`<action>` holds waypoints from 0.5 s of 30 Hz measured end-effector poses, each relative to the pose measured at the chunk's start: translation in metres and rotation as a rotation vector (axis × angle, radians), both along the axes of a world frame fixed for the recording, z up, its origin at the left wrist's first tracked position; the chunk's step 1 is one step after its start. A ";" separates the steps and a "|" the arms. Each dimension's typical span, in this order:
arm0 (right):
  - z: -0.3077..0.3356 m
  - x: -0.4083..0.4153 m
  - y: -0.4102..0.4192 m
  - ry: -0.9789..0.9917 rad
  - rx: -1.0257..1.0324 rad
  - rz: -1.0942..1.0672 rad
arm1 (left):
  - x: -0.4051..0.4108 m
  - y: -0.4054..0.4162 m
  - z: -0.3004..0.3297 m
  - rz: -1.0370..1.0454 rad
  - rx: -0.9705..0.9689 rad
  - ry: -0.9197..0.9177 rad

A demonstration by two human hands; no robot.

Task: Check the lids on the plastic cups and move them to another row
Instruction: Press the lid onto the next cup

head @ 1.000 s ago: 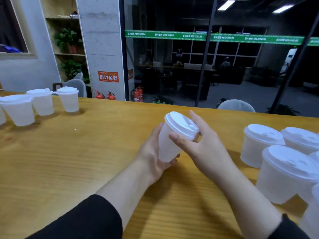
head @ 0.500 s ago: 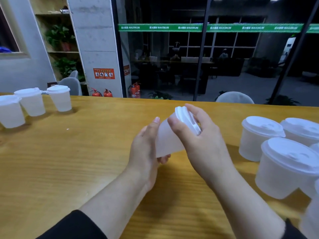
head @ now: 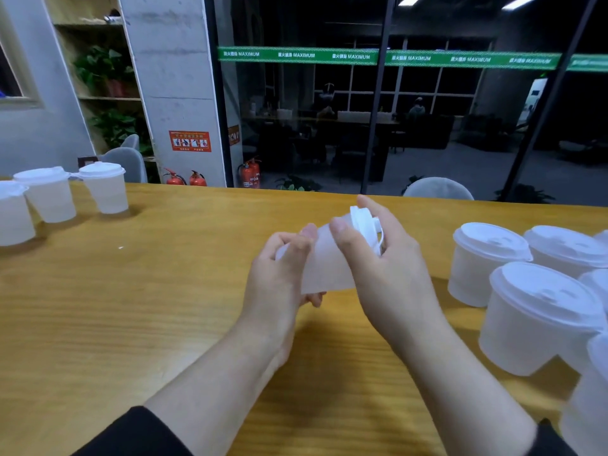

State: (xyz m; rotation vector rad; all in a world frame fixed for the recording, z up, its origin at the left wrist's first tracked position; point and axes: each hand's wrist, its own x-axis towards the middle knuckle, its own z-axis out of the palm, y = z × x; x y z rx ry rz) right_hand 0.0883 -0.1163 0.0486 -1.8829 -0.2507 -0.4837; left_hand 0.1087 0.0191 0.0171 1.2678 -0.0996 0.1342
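Observation:
A translucent white plastic cup (head: 325,261) is held above the middle of the wooden table (head: 131,307), tipped over so its white lid (head: 363,223) faces right and away. My left hand (head: 283,278) grips the cup's base end. My right hand (head: 385,258) curls round the lid end, thumb on the cup wall and fingers over the lid's rim. Several lidded cups (head: 539,311) stand crowded at the right. Three more lidded cups (head: 105,187) stand in a row at the far left.
The table's far edge runs across the middle of the view, with grey chair backs (head: 437,189) behind it. A concrete pillar (head: 174,93), plant shelves and a dark glass wall lie beyond. Bare wood lies between the two cup groups.
The cup has tipped from nearly upright to lying on its side, lid turned to the right. My left hand has slid to the base end, and my right hand stays on the lid.

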 end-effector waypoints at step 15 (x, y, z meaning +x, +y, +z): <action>0.000 -0.004 0.002 -0.136 0.127 0.119 | 0.002 0.003 0.001 -0.056 -0.203 -0.027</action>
